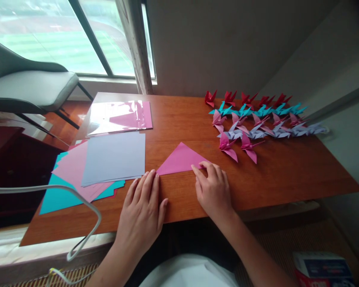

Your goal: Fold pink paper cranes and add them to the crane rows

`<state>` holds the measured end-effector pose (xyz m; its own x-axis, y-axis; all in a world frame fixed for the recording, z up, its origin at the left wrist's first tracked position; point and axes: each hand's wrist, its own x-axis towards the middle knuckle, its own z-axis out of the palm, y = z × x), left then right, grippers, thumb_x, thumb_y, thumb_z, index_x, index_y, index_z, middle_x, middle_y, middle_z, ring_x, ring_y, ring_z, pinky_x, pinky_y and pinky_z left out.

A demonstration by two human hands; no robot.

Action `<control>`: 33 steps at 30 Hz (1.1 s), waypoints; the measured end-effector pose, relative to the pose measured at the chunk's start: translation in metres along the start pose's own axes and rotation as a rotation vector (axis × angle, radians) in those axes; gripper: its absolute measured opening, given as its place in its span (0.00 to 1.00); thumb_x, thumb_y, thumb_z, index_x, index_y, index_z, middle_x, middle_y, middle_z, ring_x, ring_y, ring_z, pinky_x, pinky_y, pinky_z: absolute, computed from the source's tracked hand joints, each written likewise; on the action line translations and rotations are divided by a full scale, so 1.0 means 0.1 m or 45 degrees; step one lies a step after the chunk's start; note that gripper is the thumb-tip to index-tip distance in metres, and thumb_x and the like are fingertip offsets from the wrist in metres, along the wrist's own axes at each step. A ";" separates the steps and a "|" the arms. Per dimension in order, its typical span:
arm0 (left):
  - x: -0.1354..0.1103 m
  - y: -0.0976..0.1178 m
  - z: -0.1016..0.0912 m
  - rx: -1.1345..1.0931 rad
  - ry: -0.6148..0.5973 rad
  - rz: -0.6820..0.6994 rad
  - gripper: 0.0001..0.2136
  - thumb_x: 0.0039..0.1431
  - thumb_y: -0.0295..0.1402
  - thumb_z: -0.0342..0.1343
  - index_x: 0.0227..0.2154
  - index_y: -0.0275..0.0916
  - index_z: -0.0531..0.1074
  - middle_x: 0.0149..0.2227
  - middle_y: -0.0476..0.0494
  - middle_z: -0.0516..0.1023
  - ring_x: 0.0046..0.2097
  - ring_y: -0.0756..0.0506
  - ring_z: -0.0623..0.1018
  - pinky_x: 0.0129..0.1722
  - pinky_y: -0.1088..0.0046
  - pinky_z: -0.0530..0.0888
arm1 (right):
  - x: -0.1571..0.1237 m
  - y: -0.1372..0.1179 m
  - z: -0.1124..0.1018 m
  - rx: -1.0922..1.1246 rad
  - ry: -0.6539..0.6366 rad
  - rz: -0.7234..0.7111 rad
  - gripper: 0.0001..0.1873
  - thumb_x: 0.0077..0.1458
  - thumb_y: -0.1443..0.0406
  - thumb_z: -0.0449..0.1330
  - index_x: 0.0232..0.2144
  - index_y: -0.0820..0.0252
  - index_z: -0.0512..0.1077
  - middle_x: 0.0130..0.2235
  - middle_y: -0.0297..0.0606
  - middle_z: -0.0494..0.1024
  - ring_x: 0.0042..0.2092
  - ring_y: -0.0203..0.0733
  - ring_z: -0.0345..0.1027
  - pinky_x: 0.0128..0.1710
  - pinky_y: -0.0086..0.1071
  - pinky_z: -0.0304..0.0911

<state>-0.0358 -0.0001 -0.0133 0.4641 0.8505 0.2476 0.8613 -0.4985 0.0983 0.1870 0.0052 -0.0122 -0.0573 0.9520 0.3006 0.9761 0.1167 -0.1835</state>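
Observation:
A sheet of pink origami paper [181, 160], folded into a triangle, lies flat on the wooden table with its long edge towards me. At its left corner rest the fingertips of my left hand [143, 207], which is laid flat with the fingers straight. My right hand [214, 189] has its fingers bent and its thumb and forefinger closed at the triangle's right corner. That corner is partly hidden under the fingers.
Folded paper cranes in red, turquoise [243, 111], pink and pale lilac stand in rows, with two darker pink cranes [249, 147] in front. Left are fanned paper sheets [115, 155] and a plastic-wrapped pack [119, 116]. A white cable [97, 215] loops over the table's left front.

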 end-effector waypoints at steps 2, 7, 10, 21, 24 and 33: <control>-0.01 0.02 0.02 -0.010 0.022 -0.032 0.33 0.68 0.38 0.47 0.69 0.24 0.49 0.70 0.24 0.57 0.69 0.31 0.60 0.69 0.50 0.55 | 0.00 -0.01 0.01 0.014 0.009 0.012 0.21 0.62 0.70 0.57 0.56 0.55 0.74 0.54 0.45 0.74 0.55 0.53 0.64 0.54 0.48 0.61; -0.04 0.03 0.04 -0.031 0.081 -0.074 0.35 0.68 0.39 0.49 0.70 0.26 0.46 0.69 0.23 0.57 0.69 0.29 0.61 0.67 0.49 0.59 | 0.00 0.00 0.03 0.051 0.042 0.022 0.20 0.61 0.70 0.58 0.55 0.56 0.75 0.52 0.46 0.74 0.53 0.54 0.65 0.53 0.48 0.62; -0.05 0.05 0.03 -0.063 0.144 -0.099 0.35 0.67 0.38 0.51 0.70 0.28 0.47 0.69 0.24 0.58 0.68 0.29 0.61 0.66 0.48 0.61 | 0.00 0.01 0.04 0.069 0.056 0.016 0.20 0.61 0.70 0.58 0.55 0.56 0.75 0.52 0.46 0.74 0.53 0.55 0.65 0.53 0.49 0.63; 0.28 0.24 0.02 -0.173 -0.006 0.156 0.25 0.65 0.33 0.51 0.63 0.31 0.63 0.67 0.28 0.62 0.69 0.31 0.61 0.67 0.48 0.63 | -0.01 0.06 0.06 0.166 0.073 -0.010 0.22 0.61 0.71 0.56 0.57 0.59 0.73 0.51 0.47 0.74 0.51 0.53 0.65 0.54 0.48 0.65; 0.34 0.25 0.07 -0.180 -0.029 0.147 0.26 0.65 0.36 0.52 0.64 0.32 0.64 0.68 0.28 0.61 0.69 0.30 0.60 0.67 0.46 0.62 | -0.01 0.06 0.07 0.185 0.089 0.003 0.21 0.61 0.71 0.56 0.56 0.60 0.73 0.51 0.47 0.74 0.52 0.52 0.66 0.55 0.48 0.66; 0.30 0.24 0.10 -0.164 -0.012 0.135 0.26 0.66 0.37 0.53 0.65 0.33 0.63 0.69 0.29 0.61 0.70 0.32 0.60 0.67 0.48 0.61 | -0.02 0.08 0.17 0.051 0.109 0.086 0.27 0.63 0.63 0.56 0.62 0.66 0.65 0.65 0.54 0.66 0.65 0.59 0.58 0.63 0.56 0.56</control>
<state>0.0011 0.0152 -0.0126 0.5535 0.7932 0.2538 0.7739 -0.6025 0.1950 0.1912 0.0091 -0.0298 0.0281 0.9306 0.3651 0.9678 0.0661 -0.2428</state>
